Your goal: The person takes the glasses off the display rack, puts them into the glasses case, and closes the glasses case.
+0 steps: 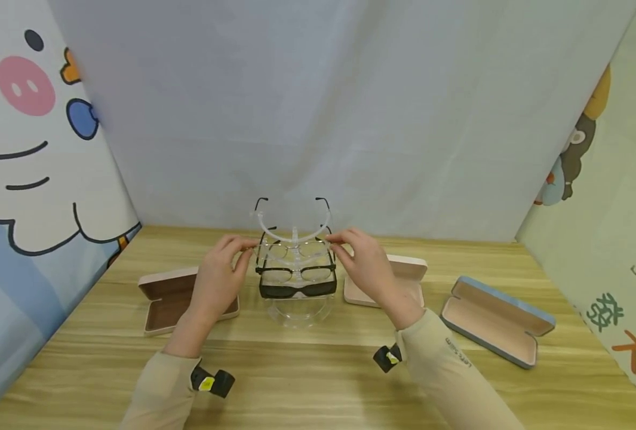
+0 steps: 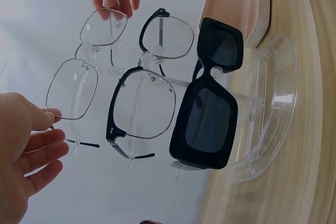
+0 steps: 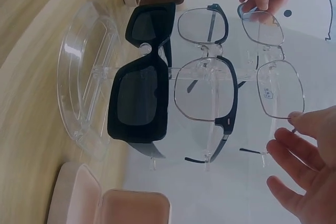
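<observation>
Thumb and fingertips of the left hand (image 1: pixel 218 275) and right hand (image 1: pixel 366 266) pinch opposite ends of wire-rimmed eyeglasses (image 3: pixel 281 90), probably to keep the frame level at the upper tier of a clear display stand (image 1: pixel 296 319). Below, browline eyeglasses (image 1: pixel 276 275) and black sunglasses (image 1: pixel 280 291) sit stacked, each visible. Open eyeglass cases lie left (image 1: pixel 172 313) and right (image 1: pixel 489 325). The right wrist view reveals a lens mark (image 3: pixel 268 93) the head view doesn't.
</observation>
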Motion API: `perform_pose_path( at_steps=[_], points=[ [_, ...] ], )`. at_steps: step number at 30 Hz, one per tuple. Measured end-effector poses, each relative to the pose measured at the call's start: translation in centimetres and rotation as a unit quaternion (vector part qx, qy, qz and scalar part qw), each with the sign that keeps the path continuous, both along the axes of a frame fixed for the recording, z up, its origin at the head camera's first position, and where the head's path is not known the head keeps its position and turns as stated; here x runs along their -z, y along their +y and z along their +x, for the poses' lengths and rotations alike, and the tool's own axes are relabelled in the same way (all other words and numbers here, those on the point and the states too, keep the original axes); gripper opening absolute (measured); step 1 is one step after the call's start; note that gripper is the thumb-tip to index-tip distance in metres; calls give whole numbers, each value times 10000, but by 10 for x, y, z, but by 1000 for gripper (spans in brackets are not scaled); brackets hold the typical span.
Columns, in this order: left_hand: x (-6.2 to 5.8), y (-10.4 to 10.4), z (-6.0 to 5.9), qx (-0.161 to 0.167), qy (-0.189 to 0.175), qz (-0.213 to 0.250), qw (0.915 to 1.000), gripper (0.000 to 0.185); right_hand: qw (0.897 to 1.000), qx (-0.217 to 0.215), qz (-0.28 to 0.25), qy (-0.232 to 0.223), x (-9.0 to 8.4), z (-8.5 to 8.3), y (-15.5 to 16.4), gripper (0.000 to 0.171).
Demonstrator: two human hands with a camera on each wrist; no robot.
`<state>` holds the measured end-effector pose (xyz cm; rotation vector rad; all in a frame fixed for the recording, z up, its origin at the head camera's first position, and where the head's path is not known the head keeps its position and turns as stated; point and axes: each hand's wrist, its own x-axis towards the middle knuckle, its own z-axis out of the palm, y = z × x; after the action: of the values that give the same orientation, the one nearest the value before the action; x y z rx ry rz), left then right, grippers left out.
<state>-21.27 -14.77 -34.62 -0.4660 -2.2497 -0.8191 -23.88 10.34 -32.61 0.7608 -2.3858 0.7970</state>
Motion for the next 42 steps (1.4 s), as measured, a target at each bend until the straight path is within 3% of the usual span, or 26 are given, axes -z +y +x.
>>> perform_pose_path(
  at_steps=[7,18,33,42],
  points=[
    [-13,1,1,50,203,53,9998,11,9992,-24,-370,-161,-10,4,1,15],
    [-22,6,5,209,476,40,9986,12,9951,-117,-978,110,-24,13,11,12],
    [-35,17,15,425,727,88,9964,15,9936,-60,-1056,405,-30,21,20,12],
    [-37,20,20,568,753,318,9950,17,9930,-95,-1030,574,-28,23,24,11]
  ],
)
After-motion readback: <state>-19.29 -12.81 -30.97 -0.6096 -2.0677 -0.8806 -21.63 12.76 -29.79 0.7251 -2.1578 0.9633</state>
